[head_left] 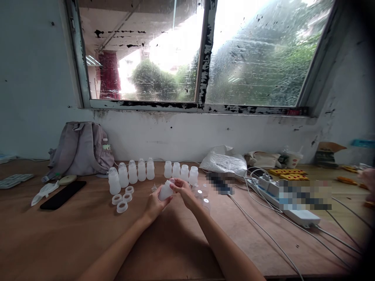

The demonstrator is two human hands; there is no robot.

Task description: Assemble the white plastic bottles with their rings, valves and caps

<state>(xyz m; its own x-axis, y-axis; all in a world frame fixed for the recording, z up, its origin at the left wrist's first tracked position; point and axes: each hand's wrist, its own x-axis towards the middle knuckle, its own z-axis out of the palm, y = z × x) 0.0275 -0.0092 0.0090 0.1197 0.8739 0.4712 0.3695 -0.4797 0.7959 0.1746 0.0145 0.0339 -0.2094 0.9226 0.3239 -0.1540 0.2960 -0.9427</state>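
Observation:
My left hand (156,203) is wrapped round a frosted white bottle (165,191), which tilts a little over the wooden table. At the bottle's neck, my right hand (182,190) pinches a small clear piece (172,181), too small to make out well. Several capped bottles (133,172) stand in a row to the left, and several uncapped bottles (176,170) stand behind my hands. White rings (122,207) lie left of my left hand. Clear domed caps (206,203) sit beside my right forearm, partly hidden by it. A small clear teat-like piece (154,187) lies by my left fingers.
A grey backpack (82,150) and a black phone (63,194) are at the left. On the right are a silvery bag (224,162), a power strip (301,217) with trailing cables, and yellow parts (288,174). Another person's hand (367,181) shows at the far right edge.

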